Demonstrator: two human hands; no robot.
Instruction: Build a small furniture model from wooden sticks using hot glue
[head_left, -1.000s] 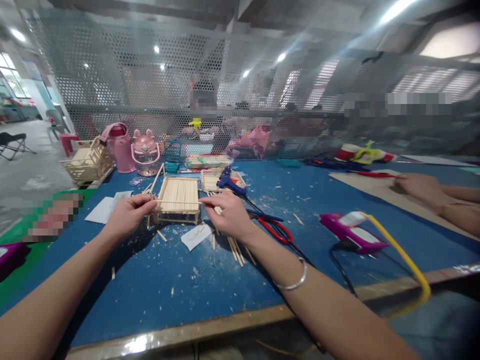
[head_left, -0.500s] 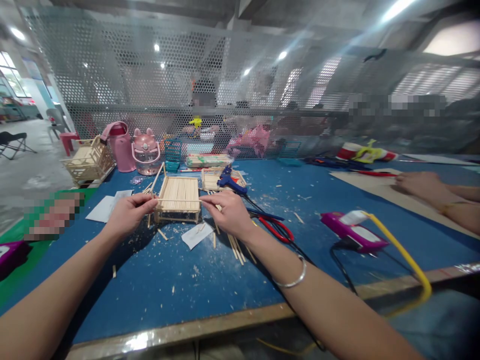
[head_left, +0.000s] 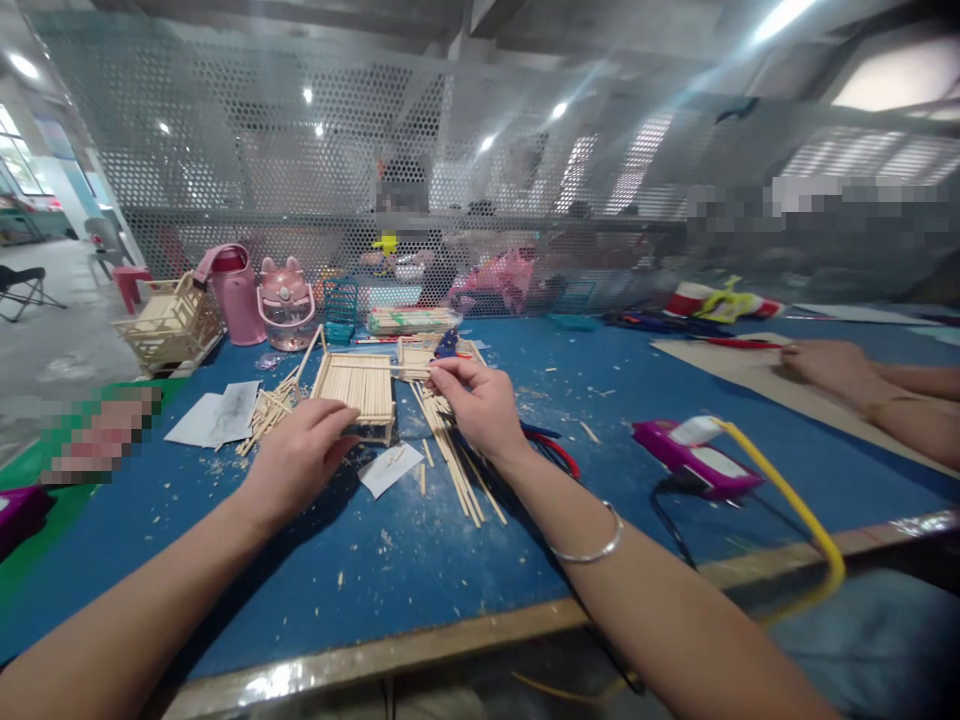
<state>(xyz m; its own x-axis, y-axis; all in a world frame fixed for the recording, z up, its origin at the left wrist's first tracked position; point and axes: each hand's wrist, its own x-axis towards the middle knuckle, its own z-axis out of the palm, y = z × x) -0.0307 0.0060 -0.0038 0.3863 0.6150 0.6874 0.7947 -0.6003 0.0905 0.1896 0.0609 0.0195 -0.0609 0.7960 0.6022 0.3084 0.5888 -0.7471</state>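
Note:
A small bed-like frame (head_left: 358, 388) made of pale wooden sticks stands on the blue table, its slatted top facing up. In my right hand (head_left: 480, 405), thumb and fingers pinch one end of a thin wooden stick (head_left: 386, 367), which reaches left above the slats. My left hand (head_left: 304, 455) is at the frame's front left corner, with bent fingers and the thumb apart from them. It covers that corner, so any contact there is hidden. Loose sticks (head_left: 454, 460) fan out beneath and beside my right hand.
Behind the frame lies a blue glue gun (head_left: 448, 346). White paper (head_left: 390, 470) and more sticks (head_left: 271, 408) lie nearby. A purple device (head_left: 697, 460) with a yellow tube is to the right. Pink bottles (head_left: 238, 300) stand at back left. Another person's hand (head_left: 829, 365) rests over brown card.
My left hand has let go of the stick and moved right and down. My right hand has carried the stick up and to the right, over the slats.

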